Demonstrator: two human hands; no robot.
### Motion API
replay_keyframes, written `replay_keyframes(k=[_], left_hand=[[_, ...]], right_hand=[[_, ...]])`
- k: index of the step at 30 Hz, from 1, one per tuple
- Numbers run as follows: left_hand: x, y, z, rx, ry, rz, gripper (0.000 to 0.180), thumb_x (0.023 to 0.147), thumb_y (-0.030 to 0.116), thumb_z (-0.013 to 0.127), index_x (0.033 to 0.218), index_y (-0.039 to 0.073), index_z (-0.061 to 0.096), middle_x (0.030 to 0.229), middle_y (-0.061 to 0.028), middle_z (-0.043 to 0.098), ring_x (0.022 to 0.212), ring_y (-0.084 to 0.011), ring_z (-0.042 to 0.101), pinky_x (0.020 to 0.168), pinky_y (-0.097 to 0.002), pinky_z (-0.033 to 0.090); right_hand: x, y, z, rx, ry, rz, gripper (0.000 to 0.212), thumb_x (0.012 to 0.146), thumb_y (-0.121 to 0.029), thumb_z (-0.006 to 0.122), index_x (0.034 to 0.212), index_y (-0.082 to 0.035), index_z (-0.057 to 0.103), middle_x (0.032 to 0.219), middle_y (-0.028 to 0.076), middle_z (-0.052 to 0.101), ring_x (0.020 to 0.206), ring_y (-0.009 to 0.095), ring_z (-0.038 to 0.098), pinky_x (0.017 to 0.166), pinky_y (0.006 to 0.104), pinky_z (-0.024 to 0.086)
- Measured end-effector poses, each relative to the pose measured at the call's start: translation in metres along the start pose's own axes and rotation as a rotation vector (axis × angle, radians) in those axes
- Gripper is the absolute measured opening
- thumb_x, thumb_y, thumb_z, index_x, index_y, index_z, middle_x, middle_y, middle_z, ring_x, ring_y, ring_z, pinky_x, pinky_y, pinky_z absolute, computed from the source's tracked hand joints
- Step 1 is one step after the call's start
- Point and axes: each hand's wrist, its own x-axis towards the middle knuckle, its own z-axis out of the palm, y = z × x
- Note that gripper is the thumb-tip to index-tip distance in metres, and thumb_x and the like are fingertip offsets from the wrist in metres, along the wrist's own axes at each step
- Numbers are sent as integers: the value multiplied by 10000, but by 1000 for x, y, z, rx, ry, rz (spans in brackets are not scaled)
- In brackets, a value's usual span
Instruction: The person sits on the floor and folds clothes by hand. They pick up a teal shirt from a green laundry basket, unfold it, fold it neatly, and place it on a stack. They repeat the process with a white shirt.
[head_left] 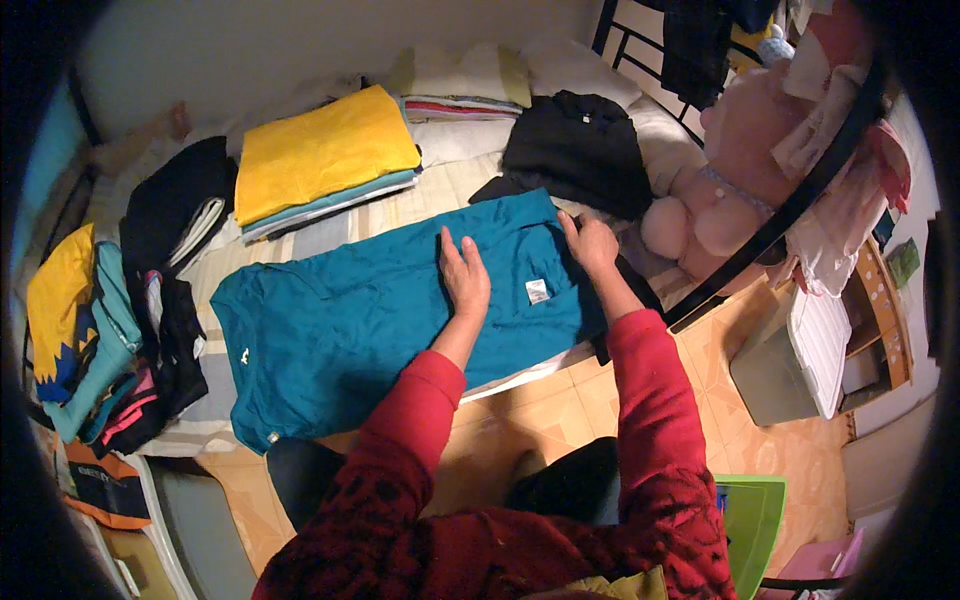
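Left hand's fingers (449, 246) slightly spread on teal shirt (370, 300); right hand's fingers (570, 232) curled at its far right corner, pinch cannot be told. Shirt lies flat on bed (445, 190). Likely light, soft, limp; best held by corners. Beyond shirt: yellow-topped stack (325, 155), black garment (575, 150). Right of shirt: pink plush toy (735, 190).

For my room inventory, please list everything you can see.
Teal garment: 1, teal, spread on bed
Folded stack: 1, yellow-topped, bed's far side
Smaller stack: 1, multicoloured, near wall
Black garment: 1, black, bed's right side
Clothes heap: 1, mixed colours, bed's left end
Bed: 1, pale-striped, centre
Plush toy: 1, pink, right
Lidded box: 1, grey-white, floor right
Tub: 1, green, lower right
Bag: 1, orange-black, lower left
Left hand: 1, red-sleeved, over teal garment
Right hand: 1, red-sleeved, garment's right end
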Motion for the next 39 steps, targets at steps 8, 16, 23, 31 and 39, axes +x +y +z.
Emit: replay_keyframes(k=[8,16,23,31,39], left_hand=[[-2,-5,1,-29,22,30,585,999,363,409,1416,-39,329,1391,-294,411,1270,-435,404,1068,-448,320],[-4,-1,0,0,32,3,616,1000,408,399,1427,-28,311,1359,-302,431,1239,-442,422,1050,-459,331],[-3,-1,-1,-19,24,16,615,1001,405,382,1424,-36,316,1388,-292,415,1268,-437,399,1070,-448,313],[-1,-2,-3,-21,13,-8,632,999,442,374,1436,-9,308,1411,-284,389,1286,-426,384,1081,-446,304],[-1,-2,-1,-37,19,-8,614,999,415,394,1428,-18,317,1407,-285,396,1276,-430,399,1073,-445,316]], right_hand=[[20,-7,21,-77,-140,50,723,763,-712,578,989,-36,695,966,200,692,952,351,660,804,440,516],[36,19,36,204,-98,-39,584,811,-598,595,936,-38,703,949,233,678,912,394,650,779,460,503],[41,25,37,155,-116,0,730,863,-682,433,979,-15,707,985,258,665,945,411,642,812,475,501],[35,9,35,39,-178,98,659,785,-666,570,1026,-68,704,1034,179,687,972,343,655,802,439,512],[35,9,35,122,-93,101,622,834,-616,544,1027,-43,693,1068,204,668,1020,355,632,833,449,500]])
